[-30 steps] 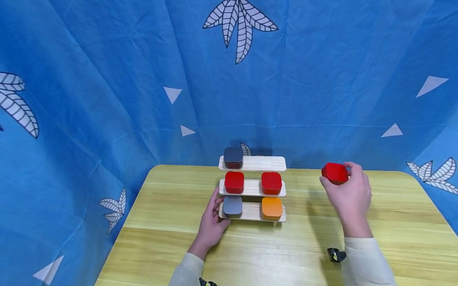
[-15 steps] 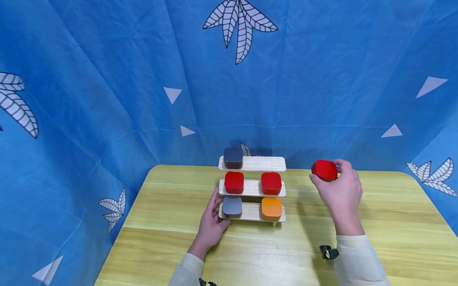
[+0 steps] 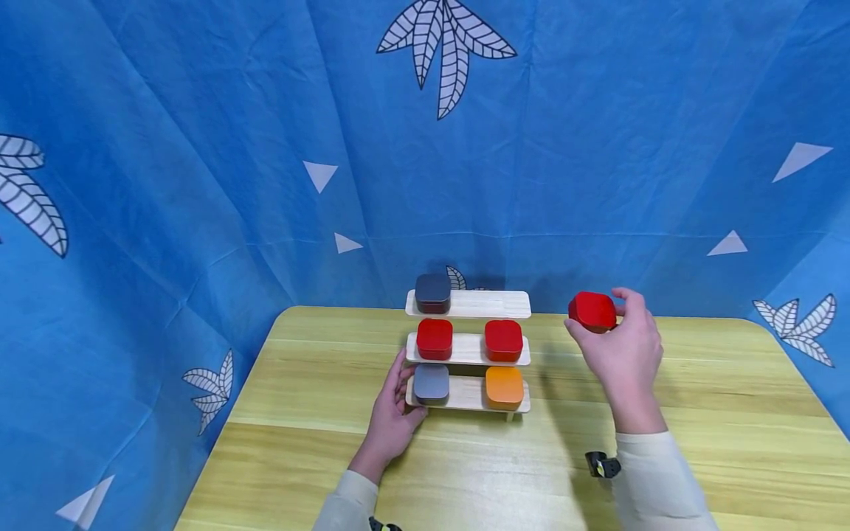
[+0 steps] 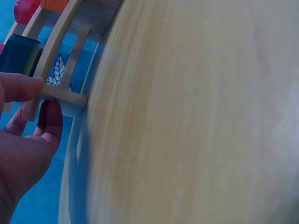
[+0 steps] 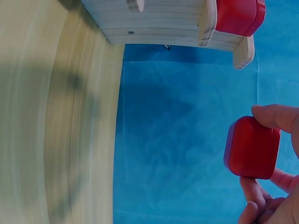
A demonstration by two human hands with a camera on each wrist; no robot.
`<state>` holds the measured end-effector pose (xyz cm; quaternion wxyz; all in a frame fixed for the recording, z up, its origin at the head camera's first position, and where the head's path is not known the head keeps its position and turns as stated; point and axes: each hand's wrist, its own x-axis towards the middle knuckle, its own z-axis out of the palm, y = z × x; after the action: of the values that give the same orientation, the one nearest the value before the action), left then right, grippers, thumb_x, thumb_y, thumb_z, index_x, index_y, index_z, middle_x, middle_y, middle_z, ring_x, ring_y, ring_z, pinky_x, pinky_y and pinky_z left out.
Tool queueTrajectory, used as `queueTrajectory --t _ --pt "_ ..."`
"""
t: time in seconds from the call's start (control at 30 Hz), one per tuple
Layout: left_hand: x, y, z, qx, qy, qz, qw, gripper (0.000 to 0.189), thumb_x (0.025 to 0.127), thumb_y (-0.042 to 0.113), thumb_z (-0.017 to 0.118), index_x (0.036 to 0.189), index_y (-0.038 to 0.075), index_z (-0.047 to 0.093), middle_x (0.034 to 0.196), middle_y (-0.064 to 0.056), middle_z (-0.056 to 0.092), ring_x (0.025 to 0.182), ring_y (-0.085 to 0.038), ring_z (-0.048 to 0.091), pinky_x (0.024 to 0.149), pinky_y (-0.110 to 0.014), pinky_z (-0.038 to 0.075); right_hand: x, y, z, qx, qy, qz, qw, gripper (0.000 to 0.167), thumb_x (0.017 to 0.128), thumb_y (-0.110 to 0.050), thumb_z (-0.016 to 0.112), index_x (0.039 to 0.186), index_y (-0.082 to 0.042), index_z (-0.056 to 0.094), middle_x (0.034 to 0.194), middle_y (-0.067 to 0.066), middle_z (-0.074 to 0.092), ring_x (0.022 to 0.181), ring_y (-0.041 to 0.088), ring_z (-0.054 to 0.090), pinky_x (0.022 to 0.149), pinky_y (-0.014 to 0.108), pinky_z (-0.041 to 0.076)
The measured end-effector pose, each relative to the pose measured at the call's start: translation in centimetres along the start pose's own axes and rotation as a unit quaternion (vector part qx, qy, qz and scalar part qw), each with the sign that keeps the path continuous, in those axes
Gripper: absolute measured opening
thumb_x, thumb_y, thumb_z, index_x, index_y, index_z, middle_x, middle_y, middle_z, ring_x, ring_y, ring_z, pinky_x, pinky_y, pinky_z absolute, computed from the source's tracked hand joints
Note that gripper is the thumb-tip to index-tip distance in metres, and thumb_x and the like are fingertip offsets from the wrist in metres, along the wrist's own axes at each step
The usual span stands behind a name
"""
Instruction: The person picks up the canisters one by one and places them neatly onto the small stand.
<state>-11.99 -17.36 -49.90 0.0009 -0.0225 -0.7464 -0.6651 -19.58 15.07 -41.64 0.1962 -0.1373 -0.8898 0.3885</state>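
A three-tier wooden rack (image 3: 468, 393) stands on the table. My left hand (image 3: 390, 426) grips the left end of its lowest shelf, thumb on one face and fingers curled behind in the left wrist view. On that shelf sit a grey box (image 3: 432, 384) and an orange box (image 3: 505, 388). Two red boxes, one left (image 3: 434, 339) and one right (image 3: 503, 341), occupy the middle tier; a dark navy box (image 3: 433, 293) is at the top tier's left. Raised to the right of the rack, another red rounded box (image 5: 252, 148) is pinched between thumb and fingers of my right hand (image 3: 627, 350).
The wooden table (image 3: 299, 457) runs around the rack. A blue cloth (image 3: 425, 169) with leaf patterns hangs right behind the table's back edge. The top shelf's right part (image 3: 494, 303) shows bare wood.
My right hand has moved left toward the rack and slightly up, carrying the red box. The left hand has stayed at the rack's end.
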Motion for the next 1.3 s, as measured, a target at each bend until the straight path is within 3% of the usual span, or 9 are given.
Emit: queueTrajectory --t 0.27,1.3 --pt "0.0 0.0 0.0 0.000 0.001 -0.004 1.0000 0.103 0.081 -0.026 0.058 0.161 0.025 0.018 0.147 -0.009 0.044 0.133 -0.031 0.041 0.105 -0.038 0.041 0.0 -0.7 0.2 0.005 -0.001 -0.010 0.9999 0.087 0.074 -0.030 0.087 0.147 -0.010 0.043 0.131 0.021 0.054 0.116 0.042 0.050 0.091 0.063 0.038" --pt "0.1 0.1 -0.1 -0.004 -0.001 -0.005 1.0000 0.102 0.080 -0.026 0.058 0.162 0.021 0.018 0.149 -0.009 0.042 0.128 -0.033 0.043 0.099 -0.038 0.045 -0.6 -4.0 2.0 0.032 -0.001 -0.051 0.9982 0.090 0.072 -0.027 0.089 0.147 -0.013 0.041 0.128 0.018 0.058 0.111 0.038 0.055 0.089 0.059 0.043"
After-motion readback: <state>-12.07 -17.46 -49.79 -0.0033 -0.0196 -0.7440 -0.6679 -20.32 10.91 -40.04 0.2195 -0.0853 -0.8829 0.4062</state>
